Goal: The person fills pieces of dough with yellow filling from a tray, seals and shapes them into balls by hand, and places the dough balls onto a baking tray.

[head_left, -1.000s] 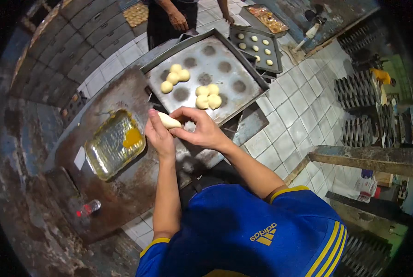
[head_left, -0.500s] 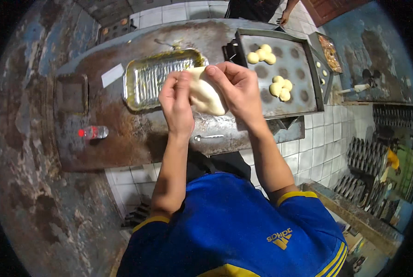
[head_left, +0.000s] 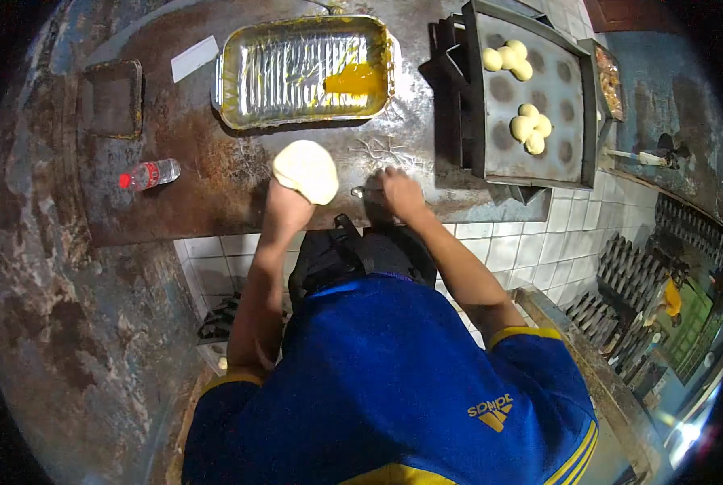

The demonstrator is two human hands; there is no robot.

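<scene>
A flattened round of pale dough [head_left: 305,168] lies over the fingers of my left hand [head_left: 287,212], which holds it above the table's near edge. The dough hides most of those fingers. To the right, my right hand [head_left: 402,194] is down at the tabletop with its fingers closed around the handle end of a small metal spoon [head_left: 357,192]. The spoon's bowl points left, toward the dough. Beyond both hands sits a ridged metal baking pan [head_left: 226,81] with an orange-yellow paste [head_left: 353,80] in its right part.
On the right, a dark baking tray [head_left: 499,166] carries two clusters of dough balls [head_left: 531,128]. A red-capped plastic bottle [head_left: 151,175], a white card [head_left: 194,59] and a small dark tray [head_left: 111,97] lie on the worn table [head_left: 183,210] at left.
The dough was stretched between both hands; now only my left hand has it. My right hand has let go and come down to the spoon. The view has shifted, bringing the paste into sight.
</scene>
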